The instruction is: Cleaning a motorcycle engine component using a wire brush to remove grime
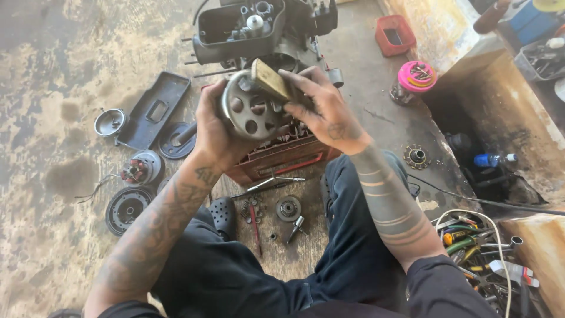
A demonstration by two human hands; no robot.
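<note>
**Steadying the perforated metal wheel for brushing**

The round metal wheel [254, 112], grey and drilled with a ring of holes, is held up at chest height above a red crate [281, 158], just in front of the opened engine block [259, 29]. The left hand [213, 126] cups its left edge, fingers curled behind the rim and closed on it. The right hand [326, 115] is wrapped around a tan, flat-headed brush [272, 79], whose head lies against the wheel's upper right face.

To do this well, the left grip probably needs to stay firm on the rim, clear of the holes, so the wheel does not twist under pressure. Short strokes with the brush held flat seem safest; a slip could drop the wheel onto the crate.

Around the knees lie a small gear [288, 208], a red-handled screwdriver [255, 224], a black cover plate [154, 111] and a wound stator [139, 169] on the stained floor [53, 70].
</note>
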